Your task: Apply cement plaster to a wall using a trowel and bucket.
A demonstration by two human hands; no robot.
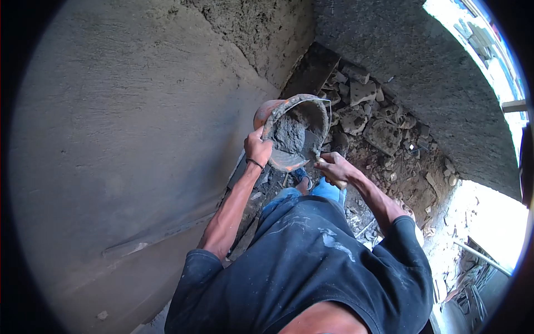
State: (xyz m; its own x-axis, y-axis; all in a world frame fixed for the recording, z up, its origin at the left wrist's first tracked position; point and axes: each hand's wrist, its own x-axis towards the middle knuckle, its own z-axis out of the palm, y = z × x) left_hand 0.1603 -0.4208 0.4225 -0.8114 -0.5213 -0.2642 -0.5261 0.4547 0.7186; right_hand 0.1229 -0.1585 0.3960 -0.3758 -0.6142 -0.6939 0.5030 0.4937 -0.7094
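My left hand [258, 149] has its fingers closed on the rim of the bucket [262, 113], its mouth tipped toward me. My right hand [335, 166] has fingers wrapped round the trowel [337, 182], which runs forward-left into the bucket, beside the mortar [288, 133].

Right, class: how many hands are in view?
2: the left hand gripping the orange bucket, the right hand around a pale handle near it. No others show.

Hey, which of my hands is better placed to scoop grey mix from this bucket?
Probably your right hand: it grips a tool by the bucket, while your left hand is holding the rim.
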